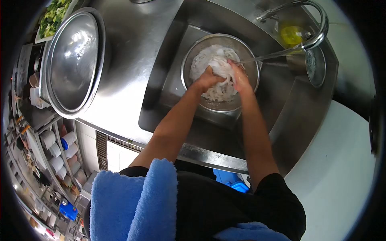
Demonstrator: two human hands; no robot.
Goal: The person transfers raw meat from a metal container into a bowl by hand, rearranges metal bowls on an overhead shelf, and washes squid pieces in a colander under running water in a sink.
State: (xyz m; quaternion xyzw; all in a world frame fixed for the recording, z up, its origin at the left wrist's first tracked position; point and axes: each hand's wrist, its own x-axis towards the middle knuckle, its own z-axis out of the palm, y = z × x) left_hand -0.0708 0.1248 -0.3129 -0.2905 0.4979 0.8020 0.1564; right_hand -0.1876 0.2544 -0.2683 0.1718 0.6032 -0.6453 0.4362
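A round metal strainer bowl (193, 51) stands in the steel sink (171, 86), filled with white strips of food (215, 94). Both hands are inside it, lifting a bunch of the strips between them. My left hand (208, 80) has its fingers curled around the near left side of the bunch. On the right side, my right hand (240, 77) presses against the same bunch. A thin stream of water runs from the curved faucet (317, 38) toward the bunch and my right hand. What lies under the fingers is hidden.
Large round metal trays (74, 60) sit on the counter at the left, beside a container of green vegetables (52, 18). A metal bowl (315, 66) and a yellow object (292, 35) are near the faucet. Shelves with white containers (56, 162) stand at lower left.
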